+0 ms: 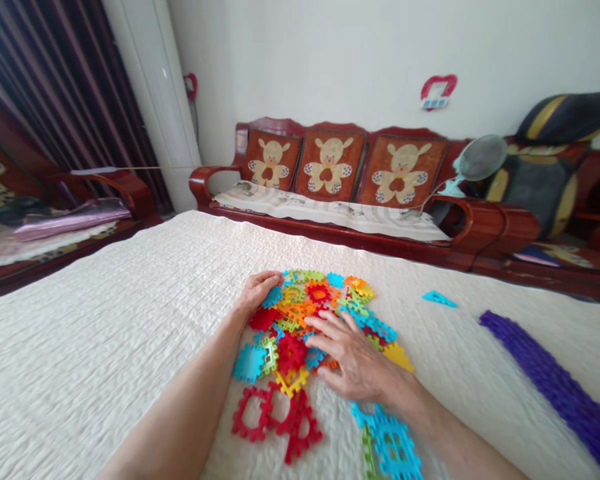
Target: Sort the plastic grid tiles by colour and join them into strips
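Note:
A loose heap of flat plastic interlocking tiles [291, 352] in red, blue, orange, green and yellow lies on the cream quilted cover. My left hand [258, 292] rests at the heap's far left edge, beside a blue tile [273, 297]; its fingers reach toward the pile and their tips are partly hidden. Over the heap's right side is my right hand [347, 353], palm down with fingers spread, touching the tiles. Nearer me are several red tiles [277, 419] lying together. Below my right wrist sits a blue window-patterned tile [396, 448] with a green one.
A blue triangular tile [439, 299] lies apart on the right. Farther right stretches a purple textured strip [545, 380]. Beyond the covered surface stands a wooden sofa [330, 223] with bear cushions, and a small fan [477, 160] at its right end.

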A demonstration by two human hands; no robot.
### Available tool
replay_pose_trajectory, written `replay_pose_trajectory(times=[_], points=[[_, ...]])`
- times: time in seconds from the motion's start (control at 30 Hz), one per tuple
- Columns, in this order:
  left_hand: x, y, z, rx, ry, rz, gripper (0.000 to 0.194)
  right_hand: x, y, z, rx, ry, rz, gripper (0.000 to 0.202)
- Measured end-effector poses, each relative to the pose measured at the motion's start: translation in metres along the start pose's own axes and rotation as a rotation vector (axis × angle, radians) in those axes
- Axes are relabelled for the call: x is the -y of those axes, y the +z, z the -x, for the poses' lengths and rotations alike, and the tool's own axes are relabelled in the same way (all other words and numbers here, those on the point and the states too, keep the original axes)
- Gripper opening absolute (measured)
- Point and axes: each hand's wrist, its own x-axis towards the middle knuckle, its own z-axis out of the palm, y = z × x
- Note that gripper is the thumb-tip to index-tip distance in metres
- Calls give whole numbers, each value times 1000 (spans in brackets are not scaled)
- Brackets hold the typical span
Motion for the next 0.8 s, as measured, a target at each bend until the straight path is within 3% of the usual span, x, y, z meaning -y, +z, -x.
replay_pose_trajectory(times=[0.33, 0.57, 0.8], points=[[-4, 1, 1, -12, -41, 36, 37, -10, -8, 7, -6, 49, -51, 8], [-2, 2, 1, 1, -35, 37, 33, -3, 11, -7, 29, 67, -29, 43], [-2, 1, 0, -1, -17, -18, 35, -12, 17, -11, 40, 130, 26, 72]])
